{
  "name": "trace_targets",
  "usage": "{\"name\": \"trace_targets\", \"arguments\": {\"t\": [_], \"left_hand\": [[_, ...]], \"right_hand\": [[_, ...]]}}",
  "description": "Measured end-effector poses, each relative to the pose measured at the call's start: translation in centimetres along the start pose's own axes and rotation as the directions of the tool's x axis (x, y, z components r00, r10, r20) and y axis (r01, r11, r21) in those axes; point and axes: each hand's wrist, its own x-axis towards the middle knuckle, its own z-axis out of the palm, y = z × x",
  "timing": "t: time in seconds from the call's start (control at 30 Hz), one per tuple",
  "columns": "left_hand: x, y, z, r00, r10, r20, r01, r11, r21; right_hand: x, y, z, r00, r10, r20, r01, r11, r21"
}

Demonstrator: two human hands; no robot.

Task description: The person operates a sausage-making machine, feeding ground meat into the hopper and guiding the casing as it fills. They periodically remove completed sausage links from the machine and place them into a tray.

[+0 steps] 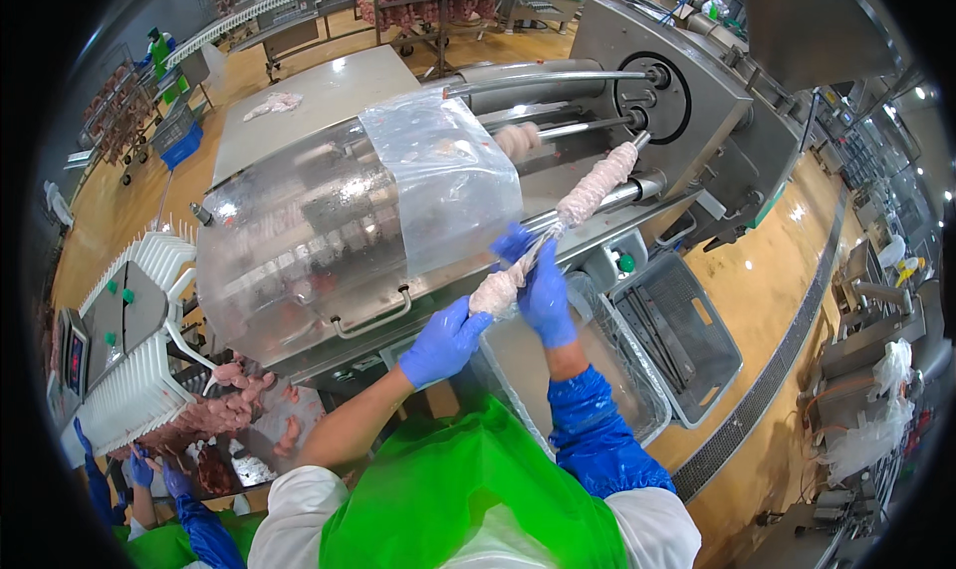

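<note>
My left hand (443, 340), in a blue glove, is closed on the lower end of a gathered bunch of pale pink casing (500, 290). My right hand (541, 292), also gloved, grips the thin stretched casing just above it, its upper fingers spread partly around the rod. Beyond my hands a longer bunched casing (602, 181) covers the upper part of a slanting metal rod (643, 139) on the steel machine (687, 61). Another pale bunch (518, 140) hangs on a rod behind. A clear plastic sheet (438, 191) lies over the machine's transparent curved cover (289, 230).
Below are a lined bin of cloudy water (568, 360) and a grey crate (716, 350) with metal bars. A white-finned conveyor (149, 360) with sausage links (239, 395) stands left, where co-workers' gloved hands (174, 479) show. A drain (757, 390) runs along the yellow floor to the right.
</note>
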Motion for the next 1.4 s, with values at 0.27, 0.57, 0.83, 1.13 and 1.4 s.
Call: {"name": "trace_targets", "arguments": {"t": [0.27, 0.57, 0.83, 1.13, 1.4], "left_hand": [[0.2, 0.6, 0.7, 0.999, -0.041, 0.024, 0.043, 0.992, -0.115], [-0.1, -0.1, 0.5, 0.999, 0.005, -0.041, -0.007, 0.999, -0.037], [-2.2, 2.4, -5.3, 0.973, 0.121, -0.197, -0.04, 0.927, 0.373], [-4.6, 8.6, -15.7, 0.908, 0.386, -0.164, -0.026, 0.443, 0.896], [-5.8, 6.3, -26.0, 0.743, 0.581, -0.332, 0.21, 0.27, 0.94]], "right_hand": [[2.0, -2.2, -1.2, 0.978, -0.18, 0.107, 0.207, 0.909, -0.362], [-0.9, 0.8, 1.1, 0.993, -0.051, 0.111, 0.088, 0.928, -0.361], [-1.4, -7.6, -0.2, 0.978, -0.197, 0.073, 0.152, 0.421, -0.894], [4.8, -16.1, 4.8, 0.62, -0.166, 0.767, 0.509, -0.659, -0.554], [9.9, -7.8, 12.0, 0.521, -0.014, 0.853, 0.787, -0.379, -0.487]]}}
